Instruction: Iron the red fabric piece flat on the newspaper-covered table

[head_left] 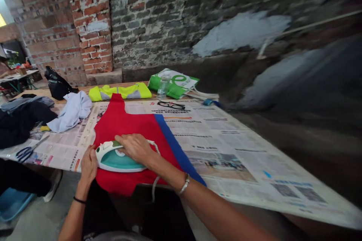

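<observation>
Our right forearm (215, 207) comes nearest, a silver bracelet (185, 183) at its wrist, reaching in over our black trousers (166, 214). At its end our right grip (135, 147) is wrapped around the handle of a teal and white iron (118, 161), which sits under it on a red cloth (138, 124), tip pointing towards our left grip (89, 163). That one rests at the cloth's left edge, just beside the iron's tip, fingers bent; we cannot tell whether it pinches the fabric. A white cord (154, 190) hangs down on the near side of our right grip. To the right of that grip, a blue strip (172, 135) borders the cloth.

Newspaper (226, 128) covers much of the table (34, 92). Well beyond our right grip we see black-framed glasses (171, 106), a clear bottle (163, 86) before a green and white bag (181, 83), and a folded yellow garment (121, 91). Left of and beyond our left grip lie a pale garment (72, 111), dark clothes (25, 120) and a black bag (58, 83); scissors (26, 153) lie well to its left.
</observation>
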